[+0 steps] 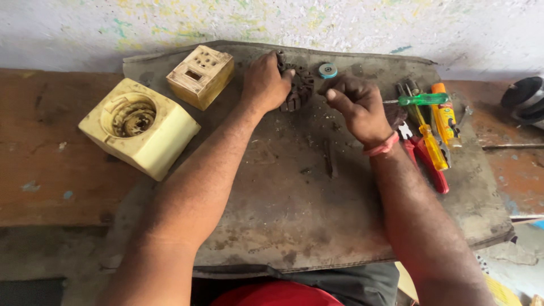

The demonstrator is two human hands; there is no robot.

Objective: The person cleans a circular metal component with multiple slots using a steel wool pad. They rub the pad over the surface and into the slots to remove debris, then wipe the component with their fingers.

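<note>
Two hands on a dark ribbed part (299, 88) at mat (294, 226) far edge: left hand (265, 82) fingers clamped, steadying it; right hand (357, 105) fingers pinched together beside it, contents unclear. Screwdrivers (433, 122) right.

- My left hand (265, 82) covers much of the dark metal part (298, 88).
- My right hand (357, 105) hides whatever it pinches.
- The black round object (524, 97) is cut off at the right edge.
</note>
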